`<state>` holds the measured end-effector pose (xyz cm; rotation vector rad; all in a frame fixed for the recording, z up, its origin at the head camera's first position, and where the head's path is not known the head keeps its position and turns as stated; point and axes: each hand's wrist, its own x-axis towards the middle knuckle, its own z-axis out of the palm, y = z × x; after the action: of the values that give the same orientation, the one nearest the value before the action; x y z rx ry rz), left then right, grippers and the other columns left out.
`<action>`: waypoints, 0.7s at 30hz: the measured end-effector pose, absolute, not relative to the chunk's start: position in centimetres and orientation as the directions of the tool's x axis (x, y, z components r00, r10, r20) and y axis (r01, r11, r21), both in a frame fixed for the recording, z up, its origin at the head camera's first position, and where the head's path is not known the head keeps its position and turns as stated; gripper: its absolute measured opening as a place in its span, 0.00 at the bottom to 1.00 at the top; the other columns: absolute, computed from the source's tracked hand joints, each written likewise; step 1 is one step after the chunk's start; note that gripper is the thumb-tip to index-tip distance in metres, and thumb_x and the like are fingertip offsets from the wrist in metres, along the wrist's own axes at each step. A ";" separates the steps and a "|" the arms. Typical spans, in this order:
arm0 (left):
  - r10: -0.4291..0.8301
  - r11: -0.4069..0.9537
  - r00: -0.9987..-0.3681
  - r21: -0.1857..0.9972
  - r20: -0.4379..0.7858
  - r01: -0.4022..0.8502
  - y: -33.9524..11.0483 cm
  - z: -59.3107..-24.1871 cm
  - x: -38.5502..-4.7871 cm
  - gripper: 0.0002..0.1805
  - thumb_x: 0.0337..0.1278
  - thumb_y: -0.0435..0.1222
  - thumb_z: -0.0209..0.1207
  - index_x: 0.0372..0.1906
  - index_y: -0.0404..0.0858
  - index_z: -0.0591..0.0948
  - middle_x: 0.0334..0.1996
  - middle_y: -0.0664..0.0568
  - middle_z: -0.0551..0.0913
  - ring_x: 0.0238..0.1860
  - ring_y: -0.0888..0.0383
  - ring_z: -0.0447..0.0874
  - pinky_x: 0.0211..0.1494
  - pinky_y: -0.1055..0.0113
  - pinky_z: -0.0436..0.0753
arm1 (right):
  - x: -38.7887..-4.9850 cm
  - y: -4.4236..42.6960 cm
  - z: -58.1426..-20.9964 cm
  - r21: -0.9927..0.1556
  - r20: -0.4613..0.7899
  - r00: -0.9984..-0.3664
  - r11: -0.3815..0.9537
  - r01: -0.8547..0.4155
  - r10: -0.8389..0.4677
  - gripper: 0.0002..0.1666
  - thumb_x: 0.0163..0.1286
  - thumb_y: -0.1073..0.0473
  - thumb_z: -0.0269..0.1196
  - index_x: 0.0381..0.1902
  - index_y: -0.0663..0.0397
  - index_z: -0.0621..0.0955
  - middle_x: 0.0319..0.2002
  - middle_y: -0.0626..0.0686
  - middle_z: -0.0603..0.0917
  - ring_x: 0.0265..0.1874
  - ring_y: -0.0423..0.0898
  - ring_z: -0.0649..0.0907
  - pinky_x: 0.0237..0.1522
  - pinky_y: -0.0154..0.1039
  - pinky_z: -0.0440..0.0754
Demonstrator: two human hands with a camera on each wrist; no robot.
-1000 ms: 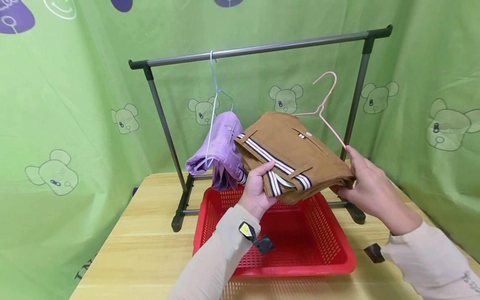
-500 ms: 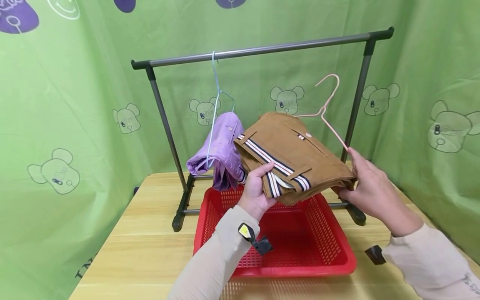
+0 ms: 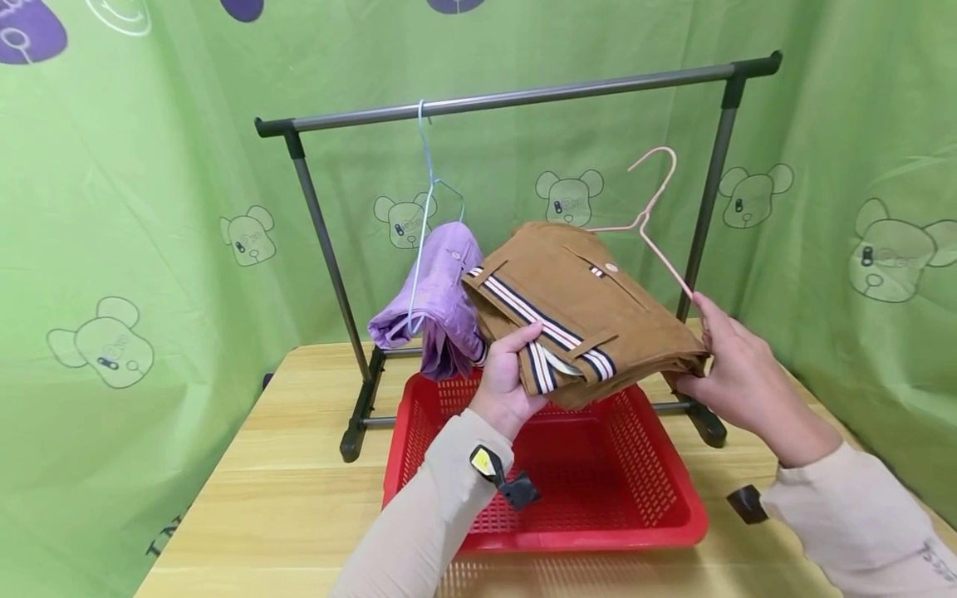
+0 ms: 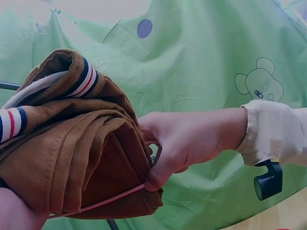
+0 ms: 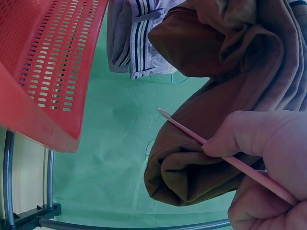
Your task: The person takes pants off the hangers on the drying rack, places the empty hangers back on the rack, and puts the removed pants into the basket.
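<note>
**Brown garment (image 3: 576,307) up in two hands, pink hanger (image 3: 658,199) partly behind it!**

Starting over on the left: green curtain (image 3: 187,274) printed with bear outlines, spread all across the far side. Next along, dark metal rack (image 3: 516,102), standing on the wooden table (image 3: 277,465). Hooked over its bar, left of centre, blue hanger (image 3: 428,166), bearing a folded purple garment (image 3: 441,286). Lower and nearer, red basket (image 3: 591,531), in front of the rack. Now in from the near side, the left hand (image 3: 512,386): thumb up on the striped waistband, grasping the brown garment, other fingers mostly hidden underneath. Dead centre, the brown garment itself, folded, tilted, held aloft over the basket, just right of the purple one, waistband toward the near left. Rising beyond its far right edge, the pink hanger, hook apart from the rack bar. And farthest right, the right hand (image 3: 736,382): thumb and curled fingers clasping the hanger's corner, close against the brown cloth.
</note>
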<state>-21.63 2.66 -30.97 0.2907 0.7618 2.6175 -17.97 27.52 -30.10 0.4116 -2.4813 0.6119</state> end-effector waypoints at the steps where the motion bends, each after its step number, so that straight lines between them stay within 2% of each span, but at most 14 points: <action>1: 0.431 -0.772 -0.898 0.550 0.088 -0.317 2.6 -31.0 -21.6 0.10 0.67 0.33 0.43 0.38 0.38 0.76 0.32 0.53 0.83 0.34 0.59 0.84 0.41 0.67 0.82 | -18.0 27.6 -30.1 -0.336 0.572 -0.805 0.850 -0.405 -0.157 0.63 0.39 0.68 0.77 0.71 0.68 0.56 0.34 0.64 0.79 0.36 0.64 0.78 0.37 0.67 0.74; 6: 0.440 -0.766 -0.894 0.554 0.082 -0.326 2.5 -31.0 -21.7 0.12 0.67 0.34 0.42 0.36 0.38 0.77 0.30 0.53 0.83 0.33 0.60 0.84 0.40 0.68 0.82 | -18.1 27.7 -30.2 -0.332 0.572 -0.806 0.854 -0.401 -0.156 0.64 0.38 0.69 0.78 0.71 0.68 0.56 0.36 0.67 0.78 0.38 0.67 0.78 0.38 0.68 0.74; 13: 0.436 -0.771 -0.897 0.543 0.069 -0.333 2.3 -31.1 -21.8 0.11 0.67 0.34 0.43 0.37 0.37 0.77 0.31 0.53 0.83 0.34 0.59 0.84 0.41 0.67 0.82 | -18.2 27.8 -30.4 -0.330 0.566 -0.809 0.856 -0.397 -0.157 0.65 0.36 0.71 0.77 0.71 0.68 0.56 0.36 0.69 0.78 0.34 0.64 0.78 0.34 0.64 0.75; 21: 0.437 -0.772 -0.896 0.544 0.080 -0.328 2.3 -31.0 -21.9 0.11 0.67 0.33 0.42 0.38 0.37 0.76 0.32 0.52 0.83 0.34 0.59 0.84 0.41 0.67 0.82 | -18.3 27.8 -30.4 -0.319 0.570 -0.806 0.860 -0.398 -0.161 0.64 0.37 0.70 0.77 0.71 0.70 0.56 0.36 0.70 0.79 0.38 0.69 0.78 0.38 0.68 0.75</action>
<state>-21.89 2.34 -31.04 0.2823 0.7486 2.6103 -18.30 27.84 -30.42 0.4069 -2.4896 0.5836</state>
